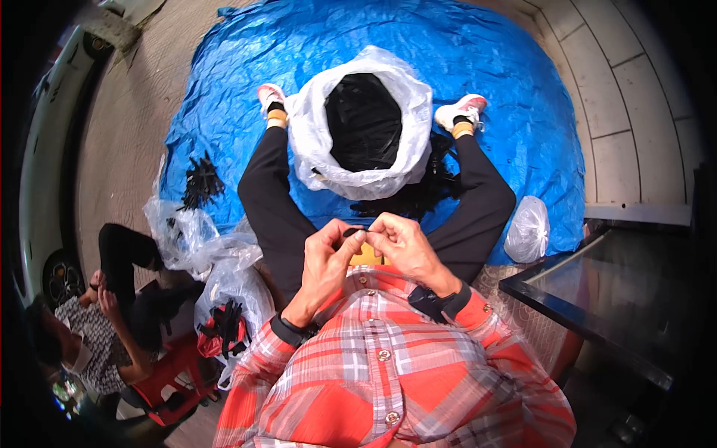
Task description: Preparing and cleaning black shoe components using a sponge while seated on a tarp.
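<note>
Close together in front of my lap, my left hand (330, 250) and my right hand (405, 248) both pinch a small black piece (351, 231). Most of it is covered by my fingers, so its kind cannot be told. Beyond them, between my feet, stands a wide white translucent plastic bag (306, 142) with its mouth spread. Black strips (364, 123) fill it. A loose heap of similar black strips (414, 196) lies on the blue tarp (515, 82) at the bag's near side.
On the tarp's left lies a smaller black bundle (202, 181). Clear plastic bags (235, 276) sit by my left leg, a tied white bag (527, 230) by my right. A person (112, 321) sits low at left near a red stool (168, 388). A dark glossy table (597, 284) stands at right.
</note>
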Demonstrator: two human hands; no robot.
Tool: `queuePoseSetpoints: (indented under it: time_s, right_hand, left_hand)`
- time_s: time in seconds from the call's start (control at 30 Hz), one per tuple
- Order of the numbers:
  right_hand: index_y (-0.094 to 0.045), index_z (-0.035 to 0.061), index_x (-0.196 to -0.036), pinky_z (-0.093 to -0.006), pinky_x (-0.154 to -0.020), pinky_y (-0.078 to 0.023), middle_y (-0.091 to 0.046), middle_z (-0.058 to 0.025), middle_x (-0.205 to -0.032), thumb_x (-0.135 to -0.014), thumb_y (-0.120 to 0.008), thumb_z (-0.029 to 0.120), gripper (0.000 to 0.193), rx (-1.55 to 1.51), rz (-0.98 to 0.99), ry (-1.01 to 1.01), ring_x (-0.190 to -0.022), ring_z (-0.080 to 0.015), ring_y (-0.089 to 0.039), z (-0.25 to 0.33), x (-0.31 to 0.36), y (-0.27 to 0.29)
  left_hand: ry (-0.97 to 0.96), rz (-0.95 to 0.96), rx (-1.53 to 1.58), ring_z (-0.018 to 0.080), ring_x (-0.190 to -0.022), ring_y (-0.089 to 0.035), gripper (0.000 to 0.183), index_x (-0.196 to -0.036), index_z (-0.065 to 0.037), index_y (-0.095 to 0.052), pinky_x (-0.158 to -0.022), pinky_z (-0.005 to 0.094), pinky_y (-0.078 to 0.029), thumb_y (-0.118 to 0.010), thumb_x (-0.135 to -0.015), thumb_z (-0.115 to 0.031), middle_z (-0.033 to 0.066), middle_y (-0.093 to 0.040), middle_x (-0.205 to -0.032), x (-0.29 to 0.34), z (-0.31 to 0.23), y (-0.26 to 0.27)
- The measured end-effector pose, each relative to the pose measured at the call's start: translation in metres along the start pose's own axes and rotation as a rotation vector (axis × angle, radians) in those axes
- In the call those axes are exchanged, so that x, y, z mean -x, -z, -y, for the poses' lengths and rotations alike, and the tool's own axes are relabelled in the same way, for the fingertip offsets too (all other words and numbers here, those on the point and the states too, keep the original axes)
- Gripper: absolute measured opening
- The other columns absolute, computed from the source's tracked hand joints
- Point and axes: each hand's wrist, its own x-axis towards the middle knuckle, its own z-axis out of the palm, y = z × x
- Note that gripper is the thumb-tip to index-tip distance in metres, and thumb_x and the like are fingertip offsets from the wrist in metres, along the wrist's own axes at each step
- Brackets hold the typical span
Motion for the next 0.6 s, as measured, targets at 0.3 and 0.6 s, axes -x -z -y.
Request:
queuePoseSetpoints:
  time_s: [0.3,0.6]
  right_hand:
    - [-0.044,-0.0023,-0.100,-0.0261,-0.047,-0.046,-0.056,-0.0113,-0.076,-0.088,-0.045,0.006,0.014,-0.527,-0.603,-0.182,-0.057,-0.0149,-0.053,-0.116,0.006,0.088]
    - [-0.056,-0.0018,-0.097,-0.0299,-0.068,-0.050,-0.062,-0.0139,-0.086,-0.079,-0.054,0.002,0.018,0.401,-0.621,0.310,-0.078,-0.0216,-0.063,-0.066,-0.104,0.105]
  left_hand:
    - [0.483,0.109,0.506,0.0208,-0.093,-0.056,0.030,-0.109,0.005,-0.047,-0.089,0.0297,-0.044,-0.053,-0.079,0.008,0.0129,-0.056,-0.097,-0.026,0.037,0.015]
    - [0.492,0.041,0.664,0.0187,-0.077,-0.063,0.020,-0.105,0.004,-0.053,-0.069,0.0252,-0.054,-0.053,-0.086,-0.002,0.0126,-0.061,-0.088,-0.011,0.045,0.038]
